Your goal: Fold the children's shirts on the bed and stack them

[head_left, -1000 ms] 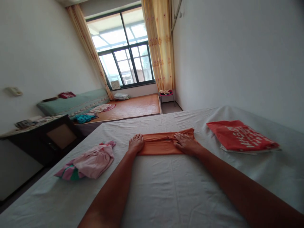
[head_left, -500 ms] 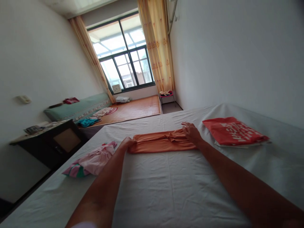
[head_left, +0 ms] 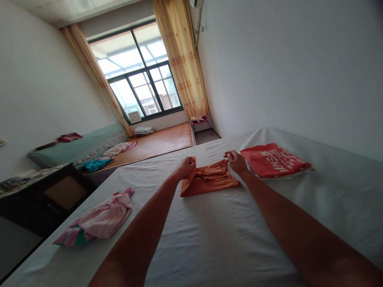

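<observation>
A folded orange garment (head_left: 212,184), most likely a shirt, lies in front of me on the pale bed sheet (head_left: 203,239). My left hand (head_left: 185,167) is closed on its left end and lifts that end up and inward. At the far right corner, my right hand (head_left: 235,160) has its fingers curled and pinched at the cloth's edge. Creases and a bunched strip run across the garment's middle. Just right of my right hand is a red bag with white lettering (head_left: 273,160), lying flat.
A crumpled pink garment (head_left: 104,215) with green patches lies to the left on the sheet. Beyond it stands a dark cabinet (head_left: 64,191). A second bed with a brown mat (head_left: 167,139) is under the window, with a small stool (head_left: 199,119) beside it.
My left hand has raised the garment's left end and brought it rightward, so the garment looks shorter. My right hand's fingers have curled in at the far edge. The view has turned slightly right.
</observation>
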A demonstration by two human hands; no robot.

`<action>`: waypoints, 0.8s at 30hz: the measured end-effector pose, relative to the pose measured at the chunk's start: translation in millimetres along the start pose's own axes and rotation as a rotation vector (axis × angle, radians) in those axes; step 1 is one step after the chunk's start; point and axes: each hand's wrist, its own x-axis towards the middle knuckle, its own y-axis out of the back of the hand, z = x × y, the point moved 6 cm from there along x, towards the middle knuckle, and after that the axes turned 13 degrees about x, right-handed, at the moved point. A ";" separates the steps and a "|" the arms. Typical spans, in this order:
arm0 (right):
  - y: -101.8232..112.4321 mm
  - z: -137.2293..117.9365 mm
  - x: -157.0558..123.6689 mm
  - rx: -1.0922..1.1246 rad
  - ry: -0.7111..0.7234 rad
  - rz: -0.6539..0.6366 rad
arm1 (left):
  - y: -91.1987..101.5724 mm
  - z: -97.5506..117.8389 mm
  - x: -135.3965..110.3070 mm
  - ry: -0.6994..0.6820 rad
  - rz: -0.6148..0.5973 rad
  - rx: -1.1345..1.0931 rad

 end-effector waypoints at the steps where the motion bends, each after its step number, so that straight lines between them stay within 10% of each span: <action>1: -5.5 0.1 -1.6 0.091 -0.055 -0.052 | -10.5 19.0 2.2 -0.034 -0.005 -0.033; 6: -23.5 3.2 -10.6 0.304 -0.333 -0.255 | -67.0 87.7 -1.8 -0.183 -0.097 -0.204; 9: -20.1 6.2 -8.3 0.124 -0.270 -0.269 | -86.6 103.1 -7.1 -0.244 -0.217 -0.377; 15: -10.4 13.6 -4.6 -0.275 -0.092 -0.212 | -52.5 66.5 -19.5 -0.277 0.100 -0.020; 24: -31.2 11.0 -21.5 -0.602 -0.111 -0.215 | -74.6 -8.6 -63.5 -0.365 -0.174 0.323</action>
